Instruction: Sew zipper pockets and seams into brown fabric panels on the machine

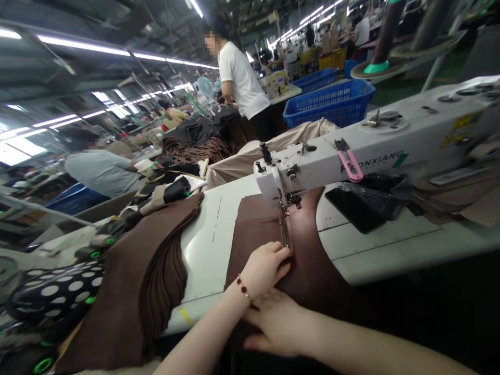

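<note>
A brown fabric panel (253, 229) lies under the needle area of a white sewing machine (275, 179), with a metal-toothed zipper (286, 233) running down from the presser foot. My left hand (262, 264), wearing a bracelet with red stones (241, 285), is closed at the zipper's near end, its thumb and bent fingers pinching the panel there. Just below, my right hand (283, 323) crosses under the left wrist. Its thumb stands apart from the fingers, which are partly hidden by the left wrist. It rests by the near part of the panel.
A stack of brown panels (156, 260) lies left on the table (211, 224). Pink-handled snips (349, 159) sit on the machine arm. A black phone (353, 208) and dark plastic (385, 192) lie right. Beyond are a blue basket (328, 104) and a standing person (244, 78).
</note>
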Available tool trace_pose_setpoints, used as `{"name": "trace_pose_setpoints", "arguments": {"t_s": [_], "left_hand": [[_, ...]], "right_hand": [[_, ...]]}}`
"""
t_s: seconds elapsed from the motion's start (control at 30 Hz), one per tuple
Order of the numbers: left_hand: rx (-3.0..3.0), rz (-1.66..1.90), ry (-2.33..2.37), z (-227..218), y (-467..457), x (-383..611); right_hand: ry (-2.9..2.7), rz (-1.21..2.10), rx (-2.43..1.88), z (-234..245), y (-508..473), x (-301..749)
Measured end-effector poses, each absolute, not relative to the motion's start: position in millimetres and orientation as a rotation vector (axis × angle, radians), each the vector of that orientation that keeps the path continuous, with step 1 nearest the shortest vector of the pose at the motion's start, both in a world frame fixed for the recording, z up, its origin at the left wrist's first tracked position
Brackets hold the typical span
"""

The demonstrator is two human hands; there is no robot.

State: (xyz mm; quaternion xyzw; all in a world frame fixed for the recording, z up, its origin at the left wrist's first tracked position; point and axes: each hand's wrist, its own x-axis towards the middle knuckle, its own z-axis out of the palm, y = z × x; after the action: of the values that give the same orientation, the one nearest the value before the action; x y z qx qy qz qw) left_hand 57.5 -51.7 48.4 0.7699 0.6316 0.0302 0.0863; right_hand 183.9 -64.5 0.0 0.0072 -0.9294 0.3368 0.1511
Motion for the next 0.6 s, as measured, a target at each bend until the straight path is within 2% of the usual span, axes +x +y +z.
{"name": "trace_pose_setpoints", "arguments": {"t_s": [0.07, 0.17, 0.23, 0.37, 0.6], "left_hand": [[2.284, 0.206, 1.854, 34.0, -63.8, 48.7], [2.216, 0.352, 1.882, 15.1, -77.9, 43.8], [2.152, 0.438, 1.903, 6.2, -81.8, 46.1], [2.192, 0.457, 1.944, -1.3, -84.7, 48.0], [2.248, 0.312, 2.062, 1.6, -128.8, -0.4]], "right_hand": [[-2.631, 0.979, 0.121, -2.4, -65.7, 208.1], [-2.466, 0.827, -0.375, -0.7, -37.0, 241.9], [-2.398, 0.760, -0.539, -1.0, -8.0, 253.0], [-2.461, 0.697, -0.415, -16.2, 27.4, 250.5], [-2.539, 0.542, -0.251, -36.2, 23.9, 250.8]]}}
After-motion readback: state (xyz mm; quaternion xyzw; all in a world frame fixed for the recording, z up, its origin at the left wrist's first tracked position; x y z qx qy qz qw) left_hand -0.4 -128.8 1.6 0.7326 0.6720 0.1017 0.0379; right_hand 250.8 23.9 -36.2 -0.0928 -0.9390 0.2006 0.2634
